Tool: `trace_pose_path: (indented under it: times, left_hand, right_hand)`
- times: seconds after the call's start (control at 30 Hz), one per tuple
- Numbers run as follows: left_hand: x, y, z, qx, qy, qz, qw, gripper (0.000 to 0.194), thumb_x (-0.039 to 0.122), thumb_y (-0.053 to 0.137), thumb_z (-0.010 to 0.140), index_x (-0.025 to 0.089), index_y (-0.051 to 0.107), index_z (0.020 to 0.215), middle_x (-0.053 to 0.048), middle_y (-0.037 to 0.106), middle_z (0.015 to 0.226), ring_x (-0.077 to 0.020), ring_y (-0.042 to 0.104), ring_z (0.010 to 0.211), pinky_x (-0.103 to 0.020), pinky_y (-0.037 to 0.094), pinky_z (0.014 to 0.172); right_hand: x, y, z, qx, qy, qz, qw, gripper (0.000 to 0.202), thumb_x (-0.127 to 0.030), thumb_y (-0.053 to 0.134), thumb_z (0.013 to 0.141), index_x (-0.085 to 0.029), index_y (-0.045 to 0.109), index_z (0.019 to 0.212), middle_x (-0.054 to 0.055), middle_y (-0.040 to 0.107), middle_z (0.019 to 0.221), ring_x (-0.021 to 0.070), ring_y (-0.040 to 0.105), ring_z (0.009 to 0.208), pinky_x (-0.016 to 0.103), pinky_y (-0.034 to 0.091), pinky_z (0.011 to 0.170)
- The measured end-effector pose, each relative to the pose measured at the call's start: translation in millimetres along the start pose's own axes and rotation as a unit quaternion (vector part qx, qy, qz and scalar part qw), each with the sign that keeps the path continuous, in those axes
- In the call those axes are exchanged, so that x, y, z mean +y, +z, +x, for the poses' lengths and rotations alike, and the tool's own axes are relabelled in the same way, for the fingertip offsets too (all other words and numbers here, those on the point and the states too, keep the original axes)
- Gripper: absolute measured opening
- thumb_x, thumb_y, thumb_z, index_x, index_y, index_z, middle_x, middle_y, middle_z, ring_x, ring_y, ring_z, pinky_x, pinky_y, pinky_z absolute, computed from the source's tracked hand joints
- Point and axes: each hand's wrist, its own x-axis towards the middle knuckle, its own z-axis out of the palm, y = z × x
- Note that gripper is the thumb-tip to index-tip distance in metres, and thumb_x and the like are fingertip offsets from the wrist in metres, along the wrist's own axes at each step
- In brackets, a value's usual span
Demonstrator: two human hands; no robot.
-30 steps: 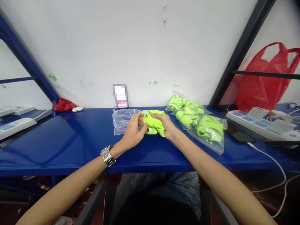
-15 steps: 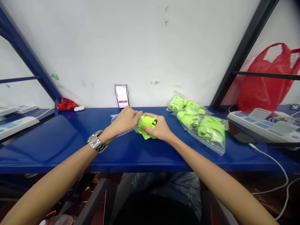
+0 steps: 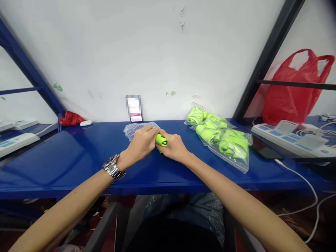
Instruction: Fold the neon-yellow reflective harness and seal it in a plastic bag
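Observation:
A roll of neon-yellow reflective fabric [image 3: 161, 140] sits between my two hands above the blue table [image 3: 86, 157]. My right hand [image 3: 173, 146] is closed around its right side, fingers and thumb wrapped over it. My left hand [image 3: 144, 141], with a metal watch [image 3: 113, 167] at the wrist, is closed at the left side of the roll. Beneath and behind that hand spreads a clear plastic bag [image 3: 129, 131], its edge gathered at the fingers. The left fingertips are partly hidden, and most of the roll is covered by the hands.
Several clear bags of neon-yellow rolls [image 3: 233, 145] lie on the right. Beyond them are a phone on a cable [image 3: 266, 148], a power strip [image 3: 291, 138] and a red bag [image 3: 291, 91]. Another phone [image 3: 134, 109] leans on the wall; red cloth [image 3: 70, 118] and a white case [image 3: 85, 123] lie left.
The fabric has become a tighter, more covered roll. My left hand has shifted right and curled in; my right hand has wrapped further around it. More of the plastic bag shows behind the left hand.

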Motion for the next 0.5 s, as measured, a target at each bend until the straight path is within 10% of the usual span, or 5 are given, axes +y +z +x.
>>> trace_pose_path:
  times: [0.2, 0.37, 0.5]
  left_hand:
    - [1.1, -7.3, -3.4, -0.029, 0.017, -0.105, 0.994, 0.053, 0.006, 0.039, 0.084, 0.019, 0.047, 0.135, -0.011, 0.061, 0.124, -0.0228, 0.058, 0.111, -0.038, 0.049, 0.092]
    - [-15.9, -30.0, -2.1, -0.168, 0.135, -0.054, 0.975, 0.094, 0.006, 0.054, 0.069, 0.026, 0.017, 0.153, -0.011, 0.033, 0.156, -0.0373, 0.025, 0.143, -0.049, 0.040, 0.105]
    - [-30.3, -34.5, 4.3, -0.181, 0.167, -0.022, 0.969, 0.091, 0.011, 0.062, 0.071, 0.032, 0.023, 0.151, -0.009, 0.041, 0.149, -0.0349, 0.036, 0.136, -0.050, 0.034, 0.109]
  right_hand:
    - [11.5, -8.0, 5.5, 0.064, 0.036, 0.209, 0.975, 0.045, -0.039, 0.070, 0.076, -0.022, 0.065, 0.118, 0.002, 0.074, 0.091, 0.0234, 0.068, 0.084, 0.029, 0.046, 0.073]
    - [16.7, -10.7, 6.1, 0.025, 0.149, 0.513, 0.845, 0.040, -0.035, 0.082, 0.063, -0.018, 0.072, 0.097, 0.003, 0.075, 0.090, 0.0210, 0.069, 0.079, 0.030, 0.054, 0.071]
    - [13.2, -9.8, 6.0, -0.030, 0.202, 0.613, 0.763, 0.037, -0.031, 0.084, 0.061, -0.018, 0.072, 0.094, 0.005, 0.076, 0.086, 0.0233, 0.071, 0.078, 0.033, 0.058, 0.068]
